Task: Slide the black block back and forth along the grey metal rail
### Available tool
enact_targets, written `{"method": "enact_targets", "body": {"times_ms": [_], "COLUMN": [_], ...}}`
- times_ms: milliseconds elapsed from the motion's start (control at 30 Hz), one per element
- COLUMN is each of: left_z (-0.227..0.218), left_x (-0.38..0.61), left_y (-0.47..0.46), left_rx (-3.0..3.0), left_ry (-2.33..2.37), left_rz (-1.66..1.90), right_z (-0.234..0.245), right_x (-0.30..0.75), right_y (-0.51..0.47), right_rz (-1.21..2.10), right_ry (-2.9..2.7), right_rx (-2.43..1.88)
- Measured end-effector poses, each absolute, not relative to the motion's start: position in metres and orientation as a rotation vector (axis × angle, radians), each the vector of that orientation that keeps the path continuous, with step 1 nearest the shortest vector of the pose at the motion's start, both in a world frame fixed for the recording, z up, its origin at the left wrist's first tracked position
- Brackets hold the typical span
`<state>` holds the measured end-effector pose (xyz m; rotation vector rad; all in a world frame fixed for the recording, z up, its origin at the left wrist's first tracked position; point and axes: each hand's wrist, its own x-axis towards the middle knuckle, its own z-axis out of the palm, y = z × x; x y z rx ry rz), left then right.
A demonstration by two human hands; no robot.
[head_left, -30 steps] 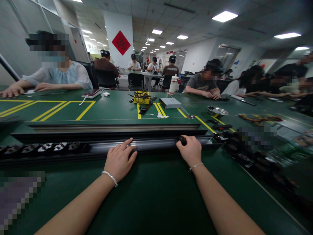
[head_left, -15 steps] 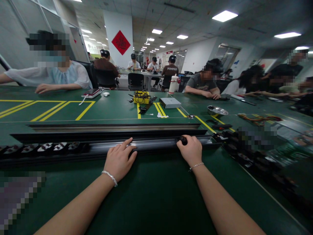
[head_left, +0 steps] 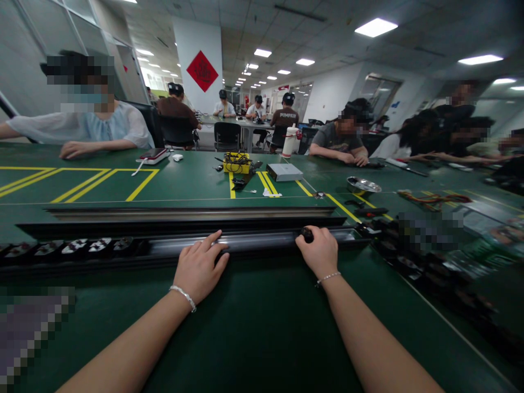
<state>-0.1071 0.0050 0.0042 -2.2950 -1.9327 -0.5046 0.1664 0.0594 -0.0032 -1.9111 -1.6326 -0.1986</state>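
A long black channel (head_left: 257,242) with a shiny grey inner face lies crosswise on the green table. My left hand (head_left: 200,265) rests on its near edge, fingers stretched and spread, gripping nothing. Farther right, my right hand (head_left: 320,250) is closed around a small dark round part (head_left: 306,234) at the channel; the fingers hide most of it, so its kind cannot be told. Several black parts with white and reddish tops (head_left: 98,245) sit in a row in the channel's left stretch. Behind it lies a second black strip (head_left: 188,225).
A row of black parts (head_left: 434,267) runs along the right. Farther back are a metal bowl (head_left: 363,185), a grey box (head_left: 284,172), a yellow holder with black cables (head_left: 236,162) and a white bottle (head_left: 290,141). Co-workers sit across the green table (head_left: 262,327).
Both my hands and the channel stay practically where they were. At the far right, a person in dark clothing has shifted to the left.
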Motion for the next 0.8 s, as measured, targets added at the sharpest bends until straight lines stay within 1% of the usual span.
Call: {"method": "enact_targets", "body": {"times_ms": [233,800], "left_z": [0.0037,0.0036], "left_x": [-0.1076,-0.1074], "left_y": [0.0048,0.0044], "left_rx": [-2.300,-2.296], "left_ry": [-1.929,-1.920], "left_rz": [-0.524,-0.505], "right_z": [-0.0024,-0.0039], "right_x": [0.1669,0.1675], "right_y": [0.0598,0.0608], "right_rz": [-0.160,-0.231], "right_ry": [-1.621,-1.593], "right_rx": [-1.934,-1.945]}}
